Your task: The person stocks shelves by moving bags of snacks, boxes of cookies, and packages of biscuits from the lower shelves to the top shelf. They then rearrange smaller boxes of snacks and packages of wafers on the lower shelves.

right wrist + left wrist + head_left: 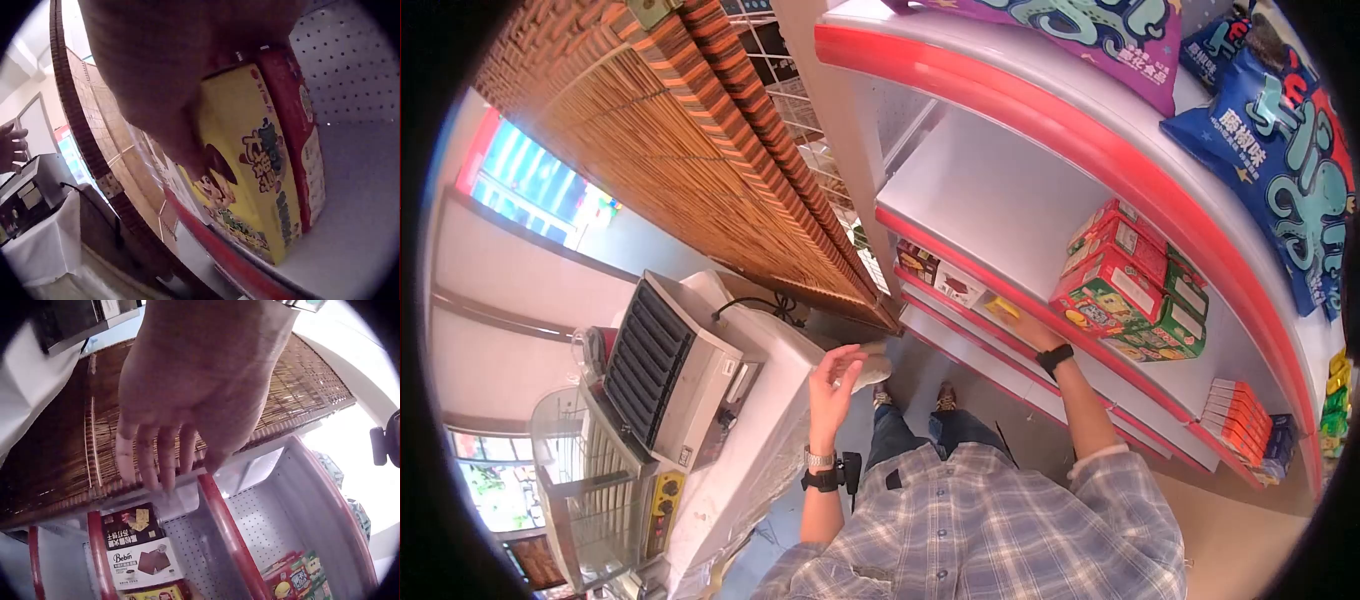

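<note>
My right hand point(1028, 328) reaches into a lower shelf and grips a yellow snack box point(250, 162) with a cartoon figure on its front. In the right wrist view the hand covers the top of this box, and a red box point(303, 131) stands against its side. Beside it in the left wrist view are a white Bebin box point(147, 564) and a black box point(132, 526). My left hand point(835, 380) hangs in the air near the white-covered counter, fingers loosely bent and holding nothing.
On the shelf above stand red and green snack cartons point(1115, 285). Large snack bags point(1250, 140) sit on top of the rack. Orange packs point(1238, 420) are low at the right. A bamboo screen point(660, 150) and a roller grill point(670, 370) are at the left.
</note>
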Action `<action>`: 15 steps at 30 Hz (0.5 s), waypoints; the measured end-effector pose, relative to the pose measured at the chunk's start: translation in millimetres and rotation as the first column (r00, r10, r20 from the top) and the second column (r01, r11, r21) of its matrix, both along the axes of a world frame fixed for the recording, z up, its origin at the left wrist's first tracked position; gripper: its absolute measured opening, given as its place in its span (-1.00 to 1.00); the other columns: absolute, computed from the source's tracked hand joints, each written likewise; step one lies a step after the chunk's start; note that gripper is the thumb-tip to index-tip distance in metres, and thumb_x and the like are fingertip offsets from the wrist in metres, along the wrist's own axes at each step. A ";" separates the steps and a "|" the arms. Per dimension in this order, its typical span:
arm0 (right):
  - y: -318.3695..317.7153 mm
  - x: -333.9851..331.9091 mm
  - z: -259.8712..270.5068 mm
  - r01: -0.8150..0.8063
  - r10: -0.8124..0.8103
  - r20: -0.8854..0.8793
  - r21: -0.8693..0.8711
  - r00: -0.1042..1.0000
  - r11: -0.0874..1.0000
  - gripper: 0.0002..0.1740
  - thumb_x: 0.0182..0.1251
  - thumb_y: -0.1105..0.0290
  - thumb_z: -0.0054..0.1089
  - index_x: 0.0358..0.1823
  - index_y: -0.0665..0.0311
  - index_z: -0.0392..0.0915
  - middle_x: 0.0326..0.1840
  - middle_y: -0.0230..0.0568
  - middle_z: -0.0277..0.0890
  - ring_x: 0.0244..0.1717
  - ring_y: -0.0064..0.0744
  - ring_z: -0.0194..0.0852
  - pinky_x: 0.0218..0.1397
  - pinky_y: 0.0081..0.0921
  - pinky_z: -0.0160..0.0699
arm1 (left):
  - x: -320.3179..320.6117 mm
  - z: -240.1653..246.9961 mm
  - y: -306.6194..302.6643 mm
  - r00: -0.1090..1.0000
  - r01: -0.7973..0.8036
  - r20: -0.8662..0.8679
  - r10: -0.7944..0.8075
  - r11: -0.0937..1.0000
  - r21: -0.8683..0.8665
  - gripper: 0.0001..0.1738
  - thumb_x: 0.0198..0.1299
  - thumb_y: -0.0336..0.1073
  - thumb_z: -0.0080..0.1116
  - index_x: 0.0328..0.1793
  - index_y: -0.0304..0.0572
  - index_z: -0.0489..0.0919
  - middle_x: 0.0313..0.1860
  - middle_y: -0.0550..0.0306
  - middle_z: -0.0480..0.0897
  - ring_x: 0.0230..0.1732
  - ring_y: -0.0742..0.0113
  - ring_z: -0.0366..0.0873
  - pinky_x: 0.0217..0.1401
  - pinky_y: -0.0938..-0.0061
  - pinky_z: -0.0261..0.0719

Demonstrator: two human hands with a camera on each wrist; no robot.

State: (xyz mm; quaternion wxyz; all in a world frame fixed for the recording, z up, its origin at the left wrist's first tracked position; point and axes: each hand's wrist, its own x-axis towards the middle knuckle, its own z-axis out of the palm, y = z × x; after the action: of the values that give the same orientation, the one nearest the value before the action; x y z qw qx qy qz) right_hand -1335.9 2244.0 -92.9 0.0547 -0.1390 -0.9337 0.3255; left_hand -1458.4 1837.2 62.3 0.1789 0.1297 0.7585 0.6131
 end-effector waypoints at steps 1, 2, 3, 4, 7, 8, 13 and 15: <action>-0.2 -4.8 -1.9 -0.009 0.010 0.013 -0.058 1.000 0.998 -0.52 0.53 0.08 0.13 0.31 0.20 0.55 0.13 0.14 0.67 0.11 0.24 0.65 0.13 -0.07 0.62 | 3.6 0.8 0.4 1.000 -0.005 0.001 0.005 1.000 0.009 -0.66 0.42 -0.31 0.27 0.26 -0.23 0.64 0.01 0.10 0.79 0.08 0.38 0.69 0.14 0.43 0.60; -2.6 -11.7 -0.8 -0.016 0.019 0.024 -0.116 1.000 0.993 -0.50 0.52 0.08 0.15 0.33 0.21 0.53 0.16 0.15 0.65 0.13 0.21 0.64 0.16 -0.08 0.61 | 7.0 -1.9 -0.2 1.000 -0.008 -0.005 0.008 1.000 0.002 -0.66 0.42 -0.31 0.27 0.26 -0.23 0.64 0.01 0.10 0.79 0.08 0.38 0.69 0.14 0.43 0.60; -6.1 -17.8 0.3 -0.020 0.027 0.036 -0.173 0.999 0.985 -0.49 0.52 0.08 0.17 0.35 0.21 0.51 0.18 0.15 0.64 0.16 0.19 0.63 0.18 -0.10 0.60 | 11.9 -7.8 -1.8 1.000 -0.014 0.020 0.013 0.999 0.030 -0.66 0.42 -0.31 0.26 0.26 -0.24 0.64 0.01 0.10 0.79 0.08 0.39 0.69 0.14 0.44 0.60; -9.4 -22.6 2.1 -0.022 0.033 0.048 -0.227 0.998 0.974 -0.47 0.51 0.08 0.18 0.36 0.22 0.50 0.21 0.15 0.63 0.18 0.16 0.62 0.21 -0.11 0.59 | 16.6 -11.6 -2.5 0.999 -0.017 0.046 0.014 0.998 0.060 -0.66 0.42 -0.31 0.26 0.26 -0.24 0.64 0.01 0.10 0.79 0.07 0.39 0.69 0.14 0.44 0.60; -17.4 -32.3 14.6 -0.011 0.045 0.083 -0.370 0.996 0.929 -0.41 0.48 0.09 0.23 0.41 0.24 0.45 0.29 0.15 0.58 0.25 0.09 0.60 0.29 -0.16 0.56 | 25.5 -12.6 4.0 0.988 -0.005 0.151 -0.016 0.990 0.140 -0.66 0.41 -0.33 0.27 0.26 -0.25 0.63 0.03 0.10 0.78 0.07 0.39 0.69 0.15 0.44 0.62; -20.9 -31.9 24.0 -0.003 0.034 0.079 -0.368 0.996 0.930 -0.41 0.48 0.09 0.23 0.41 0.24 0.45 0.29 0.15 0.58 0.25 0.09 0.60 0.29 -0.16 0.56 | 26.0 -8.7 9.8 0.989 0.006 0.147 -0.028 0.990 0.142 -0.66 0.41 -0.33 0.27 0.26 -0.25 0.63 0.03 0.10 0.78 0.07 0.39 0.69 0.15 0.44 0.62; -56.4 -5.7 103.7 0.119 -0.124 0.379 0.036 0.917 0.992 -0.16 0.31 -0.04 0.39 0.46 0.33 0.35 0.30 0.24 0.55 0.29 0.10 0.55 0.43 -0.03 0.45 | 21.3 53.1 71.2 0.929 0.371 -0.038 -0.369 0.920 0.128 -0.62 0.34 -0.37 0.33 0.26 -0.25 0.63 0.07 0.07 0.77 0.11 0.33 0.70 0.16 0.42 0.63; -79.3 19.8 117.1 0.168 -0.187 0.373 0.083 0.909 0.982 -0.02 0.24 -0.08 0.41 0.53 0.35 0.25 0.46 0.25 0.39 0.44 0.18 0.37 0.55 0.14 0.26 | 15.8 72.2 97.4 0.847 0.529 -0.128 -0.516 0.841 0.111 -0.52 0.29 -0.39 0.38 0.33 -0.27 0.57 0.19 0.06 0.69 0.16 0.29 0.66 0.24 0.39 0.61</action>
State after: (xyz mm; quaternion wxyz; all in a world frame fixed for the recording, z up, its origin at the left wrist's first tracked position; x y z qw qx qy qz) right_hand -1316.1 2164.7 24.2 -0.0939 -0.2823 -0.9178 0.2630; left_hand -1442.6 1934.6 134.5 0.2941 0.3724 0.6561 0.5869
